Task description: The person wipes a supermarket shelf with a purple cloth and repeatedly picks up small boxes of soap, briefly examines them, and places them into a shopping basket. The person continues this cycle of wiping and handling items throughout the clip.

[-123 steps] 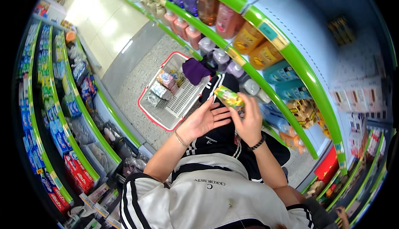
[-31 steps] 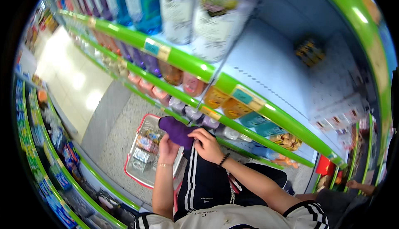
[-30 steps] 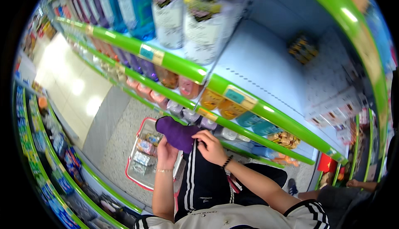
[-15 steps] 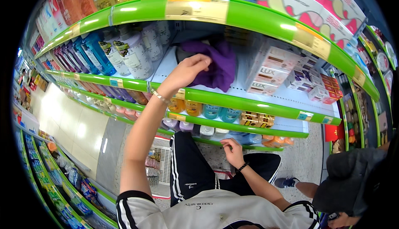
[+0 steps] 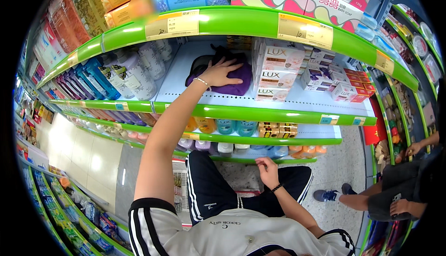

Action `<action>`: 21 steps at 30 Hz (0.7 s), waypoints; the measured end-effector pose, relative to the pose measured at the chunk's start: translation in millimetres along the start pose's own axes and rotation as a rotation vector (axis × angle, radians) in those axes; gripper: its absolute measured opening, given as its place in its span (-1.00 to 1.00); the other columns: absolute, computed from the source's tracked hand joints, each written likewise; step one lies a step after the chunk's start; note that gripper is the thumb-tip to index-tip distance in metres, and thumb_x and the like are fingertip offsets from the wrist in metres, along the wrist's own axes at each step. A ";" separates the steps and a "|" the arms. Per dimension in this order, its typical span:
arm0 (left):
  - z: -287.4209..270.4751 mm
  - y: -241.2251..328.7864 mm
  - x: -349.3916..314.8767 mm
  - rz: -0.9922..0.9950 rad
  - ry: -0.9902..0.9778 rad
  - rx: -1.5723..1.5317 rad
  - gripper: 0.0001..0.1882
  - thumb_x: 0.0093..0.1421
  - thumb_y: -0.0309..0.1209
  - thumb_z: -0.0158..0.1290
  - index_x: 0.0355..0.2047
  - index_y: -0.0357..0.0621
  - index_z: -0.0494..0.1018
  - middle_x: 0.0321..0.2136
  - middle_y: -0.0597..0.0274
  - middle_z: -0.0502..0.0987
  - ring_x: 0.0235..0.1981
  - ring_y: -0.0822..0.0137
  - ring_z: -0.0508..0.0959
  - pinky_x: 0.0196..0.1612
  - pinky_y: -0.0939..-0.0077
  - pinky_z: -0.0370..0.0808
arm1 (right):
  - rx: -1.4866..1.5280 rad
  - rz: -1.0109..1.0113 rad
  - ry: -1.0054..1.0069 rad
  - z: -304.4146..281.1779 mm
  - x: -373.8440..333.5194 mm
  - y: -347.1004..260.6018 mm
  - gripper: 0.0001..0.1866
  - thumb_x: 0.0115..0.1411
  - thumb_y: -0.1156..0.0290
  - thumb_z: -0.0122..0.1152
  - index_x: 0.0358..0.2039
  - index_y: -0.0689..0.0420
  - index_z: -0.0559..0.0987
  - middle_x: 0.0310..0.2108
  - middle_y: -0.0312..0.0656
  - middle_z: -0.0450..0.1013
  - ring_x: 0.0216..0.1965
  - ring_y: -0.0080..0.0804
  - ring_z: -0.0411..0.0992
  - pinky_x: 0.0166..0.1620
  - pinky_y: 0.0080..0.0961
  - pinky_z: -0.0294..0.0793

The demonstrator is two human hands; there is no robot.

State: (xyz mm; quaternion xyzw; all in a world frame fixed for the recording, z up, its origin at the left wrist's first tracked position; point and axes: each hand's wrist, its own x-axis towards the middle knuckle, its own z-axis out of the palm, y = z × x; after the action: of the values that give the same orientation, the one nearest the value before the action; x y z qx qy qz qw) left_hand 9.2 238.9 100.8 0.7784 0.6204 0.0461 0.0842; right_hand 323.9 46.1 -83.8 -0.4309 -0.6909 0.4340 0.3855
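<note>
My left hand (image 5: 222,74) lies palm down with fingers spread on a bunched purple cloth (image 5: 240,82). The cloth rests on the shelf's white surface (image 5: 179,89), and a dark mesh-like piece (image 5: 199,65) shows beside it at the left. What lies under my palm is hidden. My right hand (image 5: 268,173) hangs low in front of the shelves, over my bent knee. Its fingers are loosely bent and I see nothing in them.
White pump bottles (image 5: 131,75) stand left of the cloth, stacked soap boxes (image 5: 276,61) right of it. A green shelf edge (image 5: 232,17) runs above. The shopping basket (image 5: 182,205) sits by my leg. At the right is another person's hand (image 5: 400,207).
My left hand has gone from closed fingers at the cloth to a flat, spread palm. The cloth is now lower and more compact. At the right, the other person has shifted.
</note>
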 end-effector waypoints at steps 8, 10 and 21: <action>-18.0 -43.2 -81.8 -0.018 -0.110 -0.066 -0.13 -0.01 0.20 0.07 0.29 0.35 0.05 0.34 0.19 -0.08 0.34 -0.08 -0.16 0.21 -0.39 -0.20 | -0.010 0.007 -0.001 -6.5 -1.9 3.5 -0.79 0.05 0.70 -0.01 -0.31 0.28 0.54 -0.40 -0.13 0.48 -0.38 -0.41 0.49 -0.28 -0.57 0.46; -24.7 -53.7 -102.4 -0.088 -0.136 -0.088 -0.14 0.01 0.07 0.13 0.29 0.35 0.02 0.34 0.19 -0.09 0.34 -0.09 -0.17 0.18 -0.46 -0.18 | -0.021 0.008 -0.004 -9.6 -1.5 3.1 -0.79 0.04 0.70 -0.01 -0.31 0.27 0.54 -0.40 -0.13 0.48 -0.38 -0.42 0.49 -0.27 -0.58 0.46; -1.4 24.9 -62.7 0.017 0.037 0.144 -0.19 0.04 0.18 0.04 0.21 0.06 0.16 0.25 -0.02 0.09 0.28 -0.12 0.04 0.18 -0.33 0.04 | -0.023 0.016 0.047 -15.8 2.7 7.4 -0.82 0.08 0.65 0.01 -0.32 0.23 0.54 -0.41 -0.11 0.48 -0.41 -0.32 0.49 -0.33 -0.53 0.44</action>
State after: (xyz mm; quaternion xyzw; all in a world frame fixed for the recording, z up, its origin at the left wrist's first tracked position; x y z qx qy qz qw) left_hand 18.7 172.6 108.9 0.7869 0.6167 0.0164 0.0158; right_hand 339.3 54.8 -85.1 -0.4509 -0.6832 0.4186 0.3932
